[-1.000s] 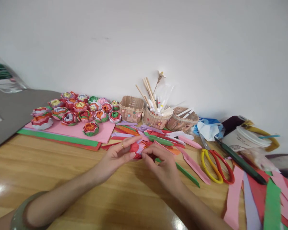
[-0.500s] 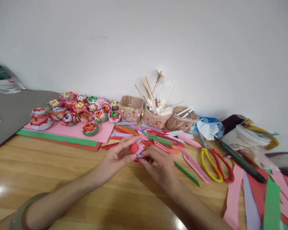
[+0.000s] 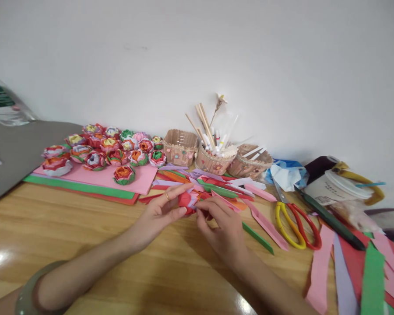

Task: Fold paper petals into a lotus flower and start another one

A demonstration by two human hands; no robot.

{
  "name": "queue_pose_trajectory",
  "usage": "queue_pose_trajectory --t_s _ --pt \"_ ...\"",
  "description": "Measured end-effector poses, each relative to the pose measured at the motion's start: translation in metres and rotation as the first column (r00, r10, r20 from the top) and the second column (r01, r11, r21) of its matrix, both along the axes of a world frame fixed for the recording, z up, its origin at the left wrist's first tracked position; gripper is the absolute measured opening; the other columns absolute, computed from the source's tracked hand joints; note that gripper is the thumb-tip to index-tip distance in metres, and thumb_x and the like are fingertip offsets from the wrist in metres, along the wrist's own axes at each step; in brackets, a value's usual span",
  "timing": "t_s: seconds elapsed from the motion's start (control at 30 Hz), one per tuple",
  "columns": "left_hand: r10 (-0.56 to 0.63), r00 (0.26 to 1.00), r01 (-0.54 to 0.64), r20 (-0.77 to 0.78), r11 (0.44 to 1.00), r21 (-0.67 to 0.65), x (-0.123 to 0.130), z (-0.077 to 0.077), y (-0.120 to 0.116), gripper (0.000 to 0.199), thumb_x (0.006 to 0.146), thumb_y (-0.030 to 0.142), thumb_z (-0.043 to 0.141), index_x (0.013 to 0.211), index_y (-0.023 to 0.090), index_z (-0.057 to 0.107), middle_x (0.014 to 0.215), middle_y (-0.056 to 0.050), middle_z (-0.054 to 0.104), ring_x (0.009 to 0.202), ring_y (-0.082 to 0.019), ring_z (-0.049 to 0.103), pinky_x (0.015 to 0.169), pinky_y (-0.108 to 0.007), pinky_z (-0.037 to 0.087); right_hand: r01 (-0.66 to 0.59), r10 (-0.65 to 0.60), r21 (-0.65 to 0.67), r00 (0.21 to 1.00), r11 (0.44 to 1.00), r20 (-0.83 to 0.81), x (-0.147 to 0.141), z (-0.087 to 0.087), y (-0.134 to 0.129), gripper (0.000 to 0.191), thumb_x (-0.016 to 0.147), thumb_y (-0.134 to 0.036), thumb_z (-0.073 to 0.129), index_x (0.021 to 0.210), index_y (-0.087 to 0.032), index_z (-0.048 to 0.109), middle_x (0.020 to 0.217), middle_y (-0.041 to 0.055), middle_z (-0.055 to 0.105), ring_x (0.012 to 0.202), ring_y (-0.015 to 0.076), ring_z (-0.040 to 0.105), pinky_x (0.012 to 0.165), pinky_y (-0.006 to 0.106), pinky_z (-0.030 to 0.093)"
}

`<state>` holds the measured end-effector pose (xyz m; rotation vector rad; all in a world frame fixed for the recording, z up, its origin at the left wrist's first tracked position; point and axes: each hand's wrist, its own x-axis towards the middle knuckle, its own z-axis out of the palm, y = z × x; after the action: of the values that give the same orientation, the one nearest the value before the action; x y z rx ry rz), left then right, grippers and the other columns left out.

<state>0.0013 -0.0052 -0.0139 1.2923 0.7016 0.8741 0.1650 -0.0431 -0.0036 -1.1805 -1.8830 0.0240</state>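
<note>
A thin gold-coloured ring [image 3: 167, 196] circles one finger of the left grip [image 3: 157, 214], around half past seven from the view's centre. Out toward eight o'clock, a broad, rounded grey-green band [image 3: 28, 289] loops loosely about the left arm [image 3: 98, 259]. The right grip [image 3: 221, 224] and right forearm [image 3: 265, 273], toward five o'clock, are bare.

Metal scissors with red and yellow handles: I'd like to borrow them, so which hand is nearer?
Right. The right hand is left of the scissors, paper strips between; the left hand is farther left, holding a red and lilac paper flower.
</note>
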Motion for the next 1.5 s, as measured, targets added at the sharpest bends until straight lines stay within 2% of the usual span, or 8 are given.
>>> queue_pose_trajectory --t_s 0.3,0.4,0.53,0.73,0.9,1.17,1.5 --pt "0.007 1.0 -0.006 -0.029 0.999 0.036 0.0 0.0 0.0 0.042 0.079 0.028 0.061 0.12 0.035 0.055 0.136 0.001 0.047 0.13 -0.024 0.033 0.11 -0.042 0.02 0.066 -0.075 0.127 0.995 0.99 0.069 -0.001 -0.004 -0.002 0.013 0.078 -0.007 0.052 0.078 -0.014 0.063 0.065 0.0047 0.064 0.057 0.013 0.059 0.053 0.022 0.048" --pt "0.016 1.0 -0.016 -0.016 1.0 0.02 0.0 0.0 0.0 0.041 0.079 0.027 0.06 0.119 0.034 0.055 0.134 0.0 0.049 0.128 -0.024 0.035 0.109 -0.043 0.021 -0.038 0.037 -0.026 0.998 0.999 -0.059 0.0 0.002 -0.002 0.015 0.08 -0.01 0.051 0.082 -0.015 0.065 0.069 0.0046 0.064 0.059 0.0124 0.059 0.053 0.022 0.049" --pt "0.01 0.999 -0.009 0.045 1.0 -0.019 -0.001 0.0 0.0 0.042 0.079 0.026 0.06 0.12 0.034 0.054 0.137 0.0 0.047 0.127 -0.025 0.038 0.107 -0.042 0.026 -0.183 0.115 -0.246 0.958 0.952 -0.264 0.004 0.012 0.0 0.017 0.083 -0.013 0.051 0.081 -0.017 0.066 0.07 0.0035 0.064 0.063 0.0128 0.059 0.057 0.022 0.049" --pt "0.015 0.995 -0.01 0.098 0.998 -0.054 0.001 0.0 -0.001 0.039 0.078 0.024 0.061 0.116 0.034 0.058 0.137 0.001 0.046 0.129 -0.025 0.036 0.106 -0.04 0.03 -0.253 0.116 -0.342 0.92 0.905 -0.374 0.005 0.011 0.005 0.012 0.081 -0.017 0.057 0.074 -0.018 0.067 0.069 0.0023 0.065 0.064 0.0131 0.059 0.059 0.023 0.047" --pt "-0.022 0.991 0.032 0.131 0.997 -0.072 0.001 0.0 -0.001 0.04 0.079 0.022 0.06 0.116 0.036 0.057 0.137 0.001 0.045 0.128 -0.025 0.037 0.104 -0.04 0.033 -0.236 0.085 -0.379 0.924 0.895 -0.373 0.004 0.008 0.005 0.007 0.079 -0.019 0.06 0.074 -0.017 0.065 0.07 0.0023 0.065 0.064 0.013 0.057 0.059 0.023 0.045" --pt "-0.045 0.992 0.055 0.117 0.995 -0.083 -0.001 -0.001 0.002 0.042 0.079 0.023 0.061 0.118 0.035 0.056 0.136 0.0 0.047 0.127 -0.026 0.038 0.105 -0.044 0.031 -0.264 0.113 -0.405 0.926 0.876 -0.36 0.005 0.008 0.004 0.019 0.088 -0.02 0.047 0.072 -0.017 0.058 0.064 -0.0006 0.053 0.06 0.0109 0.05 0.056 0.021 0.041" --pt "-0.026 0.998 0.028 0.054 0.999 -0.031 -0.002 0.0 0.004 0.042 0.081 0.028 0.058 0.123 0.032 0.053 0.133 -0.002 0.051 0.13 -0.025 0.034 0.108 -0.043 0.023 -0.125 0.057 -0.311 0.974 0.942 -0.219 0.003 0.005 0.004 0.012 0.082 -0.014 0.054 0.074 -0.018 0.062 0.068 0.0016 0.062 0.062 0.0125 0.055 0.058 0.023 0.043"
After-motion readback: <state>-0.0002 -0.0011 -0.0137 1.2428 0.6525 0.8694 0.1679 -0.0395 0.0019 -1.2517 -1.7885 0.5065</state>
